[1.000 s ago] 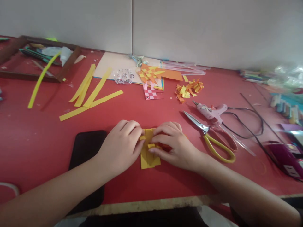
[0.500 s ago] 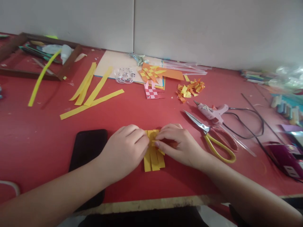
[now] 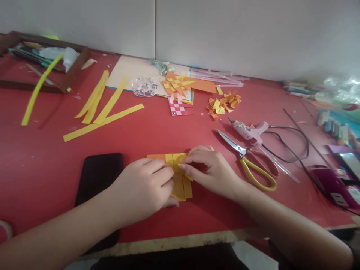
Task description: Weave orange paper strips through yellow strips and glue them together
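Observation:
A small weave of yellow and orange paper strips (image 3: 180,187) lies on the red table (image 3: 168,131) near its front edge. My left hand (image 3: 143,191) rests curled on the weave's left side, its fingers pressed on the strips. My right hand (image 3: 210,170) pinches a yellow strip end at the weave's top right. An orange strip sticks out to the left past my left fingers.
A black phone (image 3: 98,180) lies left of my left hand. Yellow-handled scissors (image 3: 247,161) and a pink glue gun (image 3: 249,131) with its black cord lie to the right. Loose yellow strips (image 3: 104,108), woven paper pieces (image 3: 177,84), scraps (image 3: 223,103) and a wooden frame (image 3: 42,63) lie farther back.
The weave and both hands have slid slightly left and nearer. An orange strip now shows sticking out at the upper left. My left hand has dropped lower on the weave.

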The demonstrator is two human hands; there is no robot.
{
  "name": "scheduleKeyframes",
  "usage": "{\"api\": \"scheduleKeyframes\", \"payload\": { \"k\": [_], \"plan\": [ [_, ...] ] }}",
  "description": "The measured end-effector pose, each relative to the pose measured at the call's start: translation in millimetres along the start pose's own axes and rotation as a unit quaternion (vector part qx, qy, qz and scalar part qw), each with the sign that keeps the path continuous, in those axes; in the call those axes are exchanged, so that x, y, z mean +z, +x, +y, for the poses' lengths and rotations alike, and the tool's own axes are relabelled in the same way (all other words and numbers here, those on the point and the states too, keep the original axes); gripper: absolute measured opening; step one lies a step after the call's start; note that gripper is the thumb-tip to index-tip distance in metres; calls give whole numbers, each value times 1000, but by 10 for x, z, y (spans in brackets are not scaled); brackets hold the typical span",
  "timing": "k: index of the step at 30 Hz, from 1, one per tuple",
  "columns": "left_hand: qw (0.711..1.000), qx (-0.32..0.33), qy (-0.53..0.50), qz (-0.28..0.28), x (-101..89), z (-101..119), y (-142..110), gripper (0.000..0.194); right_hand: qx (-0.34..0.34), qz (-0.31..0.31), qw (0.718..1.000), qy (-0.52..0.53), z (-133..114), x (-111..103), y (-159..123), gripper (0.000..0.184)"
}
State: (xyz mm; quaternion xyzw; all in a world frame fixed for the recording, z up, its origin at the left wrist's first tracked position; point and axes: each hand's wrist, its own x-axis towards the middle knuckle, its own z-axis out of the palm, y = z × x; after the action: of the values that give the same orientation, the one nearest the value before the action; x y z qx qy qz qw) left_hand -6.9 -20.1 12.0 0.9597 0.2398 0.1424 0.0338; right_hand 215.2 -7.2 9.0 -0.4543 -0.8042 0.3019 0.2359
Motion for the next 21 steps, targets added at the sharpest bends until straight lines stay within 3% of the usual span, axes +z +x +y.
{"api": "scheduleKeyframes", "payload": {
  "k": [11, 14, 16, 18, 21],
  "plan": [
    [998, -24, -58, -7, 20, -13, 4, 38, 33, -3, 999, 43, -17, 6, 55, 13],
    [987, -107, -122, 4, 23, -34, 4, 22, 20, 0, 999, 46, 0, 13, 61, 14],
    [961, -202, -190, 11, 22, -51, 21, 14, 11, -3, 999, 41, 6, 12, 66, 15],
    [930, -269, -249, 16, 34, -67, 56, 19, 0, -6, 1000, 28, 3, 6, 65, 18],
    [933, -270, -238, 3, 79, -86, 129, 20, 2, -10, 1000, -1, -11, -15, 42, 28]
  ]
}}
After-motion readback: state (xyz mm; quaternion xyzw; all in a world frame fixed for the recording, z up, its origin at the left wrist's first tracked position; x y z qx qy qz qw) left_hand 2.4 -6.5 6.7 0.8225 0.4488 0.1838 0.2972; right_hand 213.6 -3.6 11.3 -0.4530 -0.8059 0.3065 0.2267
